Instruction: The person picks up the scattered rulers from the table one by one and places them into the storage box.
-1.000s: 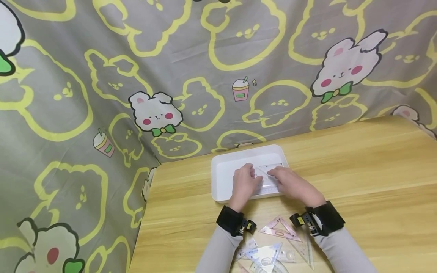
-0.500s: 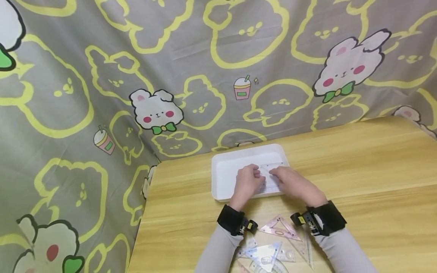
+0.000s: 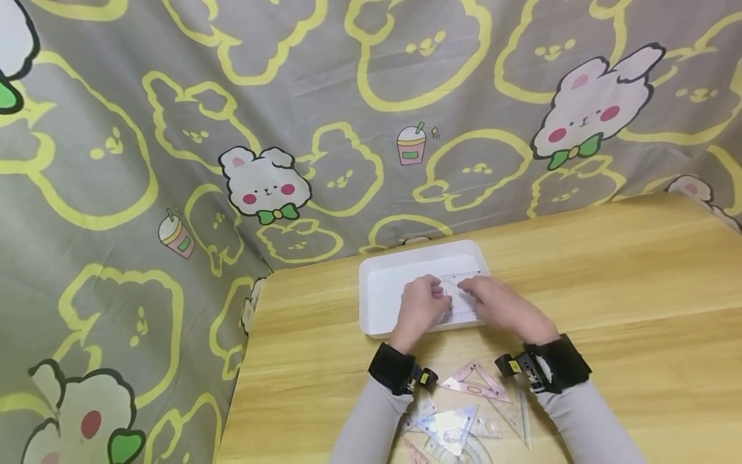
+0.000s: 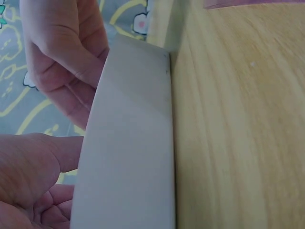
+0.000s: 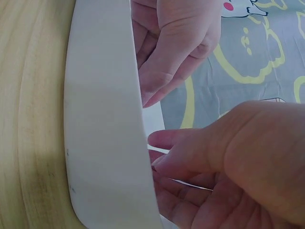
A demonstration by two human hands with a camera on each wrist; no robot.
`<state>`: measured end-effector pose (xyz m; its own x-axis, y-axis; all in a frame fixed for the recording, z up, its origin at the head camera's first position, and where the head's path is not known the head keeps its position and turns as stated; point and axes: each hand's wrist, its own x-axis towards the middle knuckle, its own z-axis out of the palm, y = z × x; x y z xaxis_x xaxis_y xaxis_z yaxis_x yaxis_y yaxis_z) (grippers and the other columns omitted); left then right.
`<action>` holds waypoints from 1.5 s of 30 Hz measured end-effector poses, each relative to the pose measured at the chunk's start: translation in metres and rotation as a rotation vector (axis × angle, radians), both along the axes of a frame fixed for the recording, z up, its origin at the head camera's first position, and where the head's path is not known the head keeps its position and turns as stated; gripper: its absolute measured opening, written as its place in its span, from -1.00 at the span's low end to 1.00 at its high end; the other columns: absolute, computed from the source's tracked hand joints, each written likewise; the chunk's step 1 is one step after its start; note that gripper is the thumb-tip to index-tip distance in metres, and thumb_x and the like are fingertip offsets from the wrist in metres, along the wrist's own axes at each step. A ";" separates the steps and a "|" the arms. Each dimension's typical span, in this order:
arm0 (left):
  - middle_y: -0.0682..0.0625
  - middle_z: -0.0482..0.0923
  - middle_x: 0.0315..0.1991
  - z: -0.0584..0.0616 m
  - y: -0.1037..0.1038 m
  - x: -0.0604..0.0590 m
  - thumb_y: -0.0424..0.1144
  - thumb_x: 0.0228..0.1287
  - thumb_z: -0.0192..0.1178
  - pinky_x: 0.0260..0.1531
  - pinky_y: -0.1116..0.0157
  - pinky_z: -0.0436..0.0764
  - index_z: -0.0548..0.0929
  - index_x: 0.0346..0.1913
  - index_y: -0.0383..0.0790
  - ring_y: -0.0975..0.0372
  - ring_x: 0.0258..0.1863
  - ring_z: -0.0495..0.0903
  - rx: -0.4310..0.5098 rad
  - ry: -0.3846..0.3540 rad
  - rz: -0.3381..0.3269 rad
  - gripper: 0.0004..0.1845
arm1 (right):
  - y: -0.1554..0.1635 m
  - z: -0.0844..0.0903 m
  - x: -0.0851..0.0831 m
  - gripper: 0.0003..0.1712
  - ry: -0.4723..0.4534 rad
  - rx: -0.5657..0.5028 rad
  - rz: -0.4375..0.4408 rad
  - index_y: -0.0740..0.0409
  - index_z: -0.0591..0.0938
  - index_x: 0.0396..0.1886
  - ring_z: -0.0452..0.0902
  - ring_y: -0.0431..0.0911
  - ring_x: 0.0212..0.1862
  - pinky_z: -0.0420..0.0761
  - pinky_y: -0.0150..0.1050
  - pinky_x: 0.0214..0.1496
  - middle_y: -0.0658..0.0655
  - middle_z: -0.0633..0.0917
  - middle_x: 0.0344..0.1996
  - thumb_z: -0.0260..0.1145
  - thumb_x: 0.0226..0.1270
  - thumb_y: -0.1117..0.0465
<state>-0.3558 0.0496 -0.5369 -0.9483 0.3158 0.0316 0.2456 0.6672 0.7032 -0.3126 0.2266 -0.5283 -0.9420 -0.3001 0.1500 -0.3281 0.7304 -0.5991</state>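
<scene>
A white tray sits on the wooden table near its back edge. Inside lies a clear set square on top of other clear rulers. Both hands reach into the tray and meet over it. My right hand pinches the set square's thin edge between thumb and fingers. My left hand is curled at the set square's left corner, but its grip is hidden. From the wrist views the tray wall blocks the tray floor.
Several plastic set squares lie near the table's front edge between my forearms: a pink one, a bluish one and a protractor. A rabbit-print cloth hangs behind and to the left of the table.
My left hand's fingers have curled in and shifted right, closer to the right hand. The right hand has edged slightly further into the tray.
</scene>
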 end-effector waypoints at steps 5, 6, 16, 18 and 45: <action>-0.11 0.82 -0.11 0.011 -0.002 -0.002 -0.28 0.29 0.45 -0.13 0.39 0.70 0.71 0.14 -0.36 0.25 -0.17 0.80 0.003 0.032 -0.031 -0.60 | 0.003 0.009 0.001 -0.58 -0.004 -0.004 0.009 0.55 0.61 0.14 0.63 0.41 0.09 0.59 0.29 0.19 0.51 0.70 0.01 0.26 0.26 0.55; -0.10 0.82 -0.10 0.014 -0.003 -0.002 -0.27 0.30 0.45 -0.14 0.41 0.69 0.71 0.14 -0.35 0.26 -0.17 0.80 0.001 0.038 -0.047 -0.60 | 0.003 0.011 0.002 -0.60 -0.001 -0.004 0.018 0.54 0.62 0.11 0.65 0.38 0.05 0.61 0.28 0.17 0.49 0.71 -0.03 0.27 0.25 0.54; 0.06 0.76 -0.25 0.040 -0.011 0.018 -0.27 0.33 0.46 -0.28 0.53 0.57 0.73 -0.03 -0.23 0.43 -0.31 0.65 -0.076 0.087 -0.344 -0.78 | 0.003 0.041 0.018 -0.95 -0.078 0.026 0.103 0.19 0.68 -0.33 0.52 -0.14 -0.35 0.56 -0.18 -0.26 -0.01 0.68 -0.43 0.41 0.31 0.34; 0.09 0.75 -0.29 0.044 -0.013 0.023 -0.28 0.33 0.45 -0.28 0.54 0.56 0.73 -0.09 -0.19 0.45 -0.33 0.62 -0.106 0.094 -0.405 -0.83 | 0.003 0.045 0.024 -0.91 -0.089 0.062 0.112 0.16 0.66 -0.38 0.46 -0.17 -0.38 0.49 -0.22 -0.29 -0.05 0.64 -0.47 0.41 0.32 0.32; 0.21 0.46 -0.31 0.020 0.002 0.075 -0.09 -0.07 0.71 -0.35 0.54 0.40 0.60 -0.22 0.01 0.42 -0.36 0.47 -0.627 -0.043 -0.755 -0.54 | 0.002 0.037 0.047 -0.83 -0.305 -0.027 0.181 0.17 0.72 -0.40 0.52 -0.17 -0.56 0.55 -0.29 -0.47 0.01 0.69 -0.48 0.30 0.21 0.49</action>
